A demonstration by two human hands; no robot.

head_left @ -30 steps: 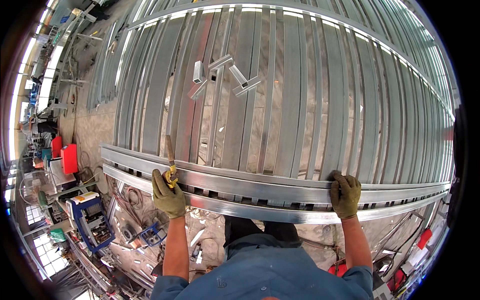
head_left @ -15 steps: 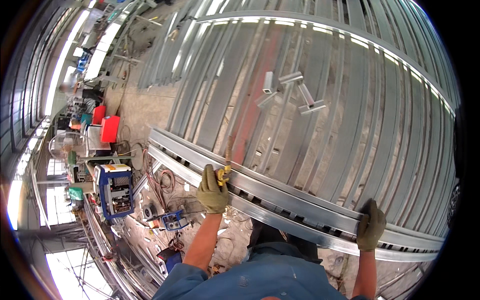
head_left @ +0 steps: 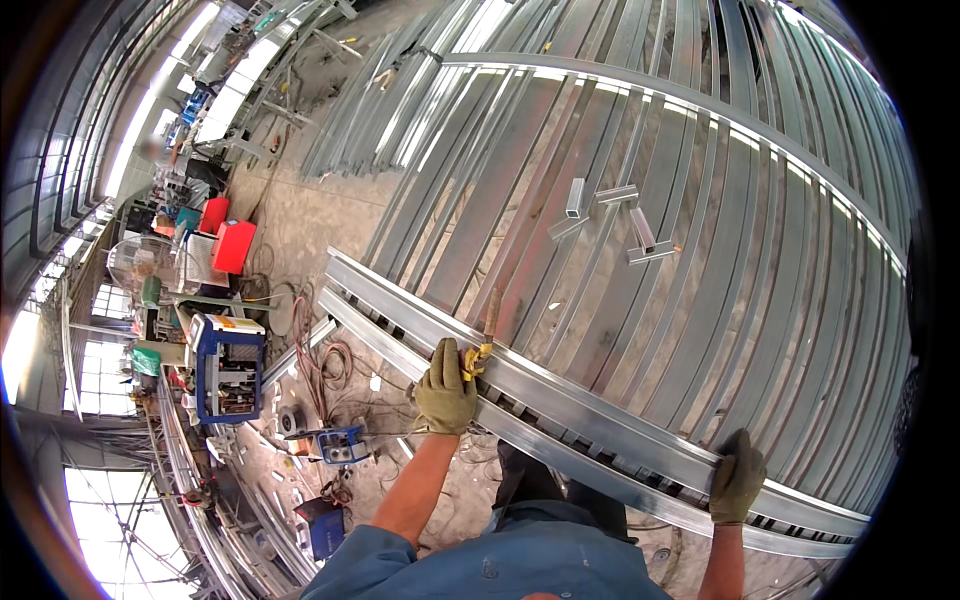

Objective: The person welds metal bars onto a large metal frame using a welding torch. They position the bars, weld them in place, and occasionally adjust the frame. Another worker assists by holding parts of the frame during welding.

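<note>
Nearest of all, at the bottom edge, were a blue shirt [head_left: 500, 565] and the dark trousers below it, with two bare forearms reaching out toward a long metal frame. The two gloved hands were well apart along that frame. The left hand [head_left: 446, 390] lay on the rails, its fingers pointing away from the body and its thumb side against the yellow grip of a tool [head_left: 480, 358]; whether it was clamped on that grip, I could not tell. The tool's brown shaft pointed away across the frame. Farther along, the right hand [head_left: 738, 478] rested at the rails with its fingers bent, though how tightly they were closed could not be told. Under the hands ran a near rail [head_left: 370, 335] and, just beyond it, a far rail [head_left: 570, 388], with dark gaps between them. Off to the left, hoses [head_left: 325, 370] lay on the floor near a blue-framed machine [head_left: 230, 370]. Past the rails, long grey bars [head_left: 500, 200] stretched away side by side, and on them sat a small group of short metal pieces [head_left: 575, 198]. Beyond the group, a crossbar [head_left: 640, 81] spanned the bars, while red boxes [head_left: 235, 245] and a round fan [head_left: 140, 262] stood at the left.
</note>
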